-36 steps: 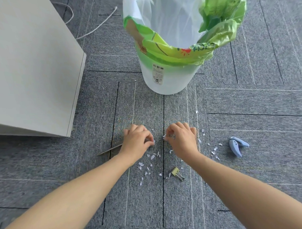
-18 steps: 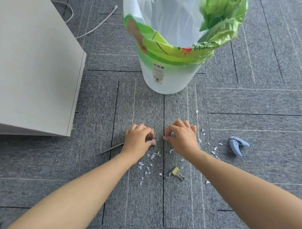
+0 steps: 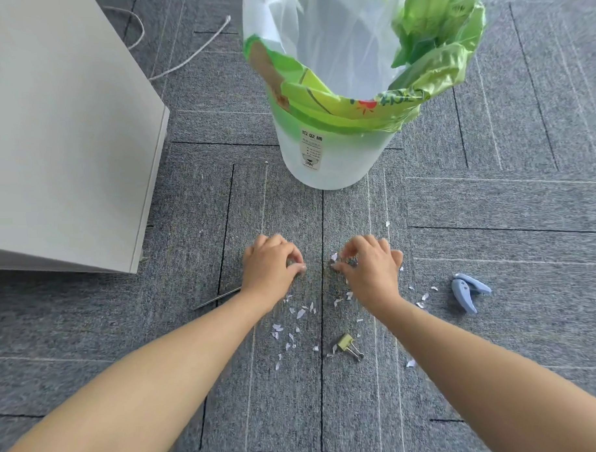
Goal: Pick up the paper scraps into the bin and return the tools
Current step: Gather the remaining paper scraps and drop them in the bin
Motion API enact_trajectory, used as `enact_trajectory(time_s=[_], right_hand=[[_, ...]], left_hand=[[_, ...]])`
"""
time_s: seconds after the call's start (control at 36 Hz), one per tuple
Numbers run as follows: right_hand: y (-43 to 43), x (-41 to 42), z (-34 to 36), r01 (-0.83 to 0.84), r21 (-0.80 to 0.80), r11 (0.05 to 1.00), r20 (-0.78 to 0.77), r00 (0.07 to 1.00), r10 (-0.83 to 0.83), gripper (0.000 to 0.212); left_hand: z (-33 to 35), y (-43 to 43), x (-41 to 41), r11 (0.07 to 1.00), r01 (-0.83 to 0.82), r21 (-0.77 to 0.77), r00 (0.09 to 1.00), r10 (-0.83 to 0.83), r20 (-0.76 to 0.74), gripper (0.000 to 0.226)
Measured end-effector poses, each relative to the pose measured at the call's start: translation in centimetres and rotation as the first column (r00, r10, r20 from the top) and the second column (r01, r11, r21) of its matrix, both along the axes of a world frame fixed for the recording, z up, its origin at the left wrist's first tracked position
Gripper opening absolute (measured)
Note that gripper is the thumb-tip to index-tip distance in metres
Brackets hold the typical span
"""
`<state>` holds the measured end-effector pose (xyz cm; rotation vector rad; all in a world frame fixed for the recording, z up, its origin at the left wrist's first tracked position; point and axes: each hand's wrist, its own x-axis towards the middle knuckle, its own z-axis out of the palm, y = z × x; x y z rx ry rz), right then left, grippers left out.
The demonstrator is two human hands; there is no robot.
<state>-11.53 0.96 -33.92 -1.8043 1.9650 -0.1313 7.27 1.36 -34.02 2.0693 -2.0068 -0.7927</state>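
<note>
Head view: left hand [image 3: 272, 267], centre frame, fingers curled and pinched at the carpet [image 3: 492, 219], hold cannot be told; right hand [image 3: 372, 270] beside it, fingers pinching one of the paper scraps [image 3: 301, 313] strewn below; bin [image 3: 331, 157] upper centre; hole punch [image 3: 468, 291] right; binder clip [image 3: 348, 344] lower centre.

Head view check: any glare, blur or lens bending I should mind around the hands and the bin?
Head view: light soft and even, shadows under the left hand and right hand faint; sheen on the green bin liner glares at top right; carpet seams bow toward the edges from the wide lens; fingertips slightly soft, paper scraps crisp.
</note>
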Motion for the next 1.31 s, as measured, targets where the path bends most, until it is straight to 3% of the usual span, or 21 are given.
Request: enact_trajectory(time_s=[0.14,0.36,0.58,0.78,1.03,1.17,1.31], right_hand=[[-0.5,0.0,0.2,-0.040,-0.009,0.999,0.028,0.999,0.040,0.036],[-1.0,0.1,0.2,-0.073,0.049,0.996,0.013,0.997,0.072,0.023],[-1.5,0.3,0.4,-0.090,0.030,0.995,-0.041,0.995,0.091,0.011],[-0.4,0.5,0.5,-0.147,-0.051,0.988,-0.098,0.985,0.142,0.004],[1.2,-0.3,0.4,-0.097,0.051,0.994,-0.086,0.991,0.101,0.018],[1.8,-0.3,2.3,-0.016,0.021,1.000,0.048,0.999,0.015,0.014],[1.2,-1.0,7.6,0.045,-0.170,0.984,0.206,0.979,-0.009,0.008]], left_hand=[[-0.2,-0.4,-0.2,1.000,-0.006,0.012,1.000,0.006,-0.002,0.013],[-0.3,-0.9,0.1,0.999,-0.028,0.020,0.999,0.029,-0.040,0.029],[-0.5,-1.1,0.2,0.998,-0.042,0.050,0.998,0.045,-0.054,0.020],[-0.2,-0.5,0.0,0.986,-0.165,0.017,0.983,0.166,-0.079,0.015],[-0.3,0.4,-0.2,0.990,-0.138,-0.031,0.990,0.138,-0.004,0.010],[0.9,0.9,0.0,0.976,-0.218,0.025,0.969,0.219,-0.111,0.011],[6.3,-0.4,0.6,0.958,-0.218,-0.184,0.927,0.145,-0.347,0.008]])
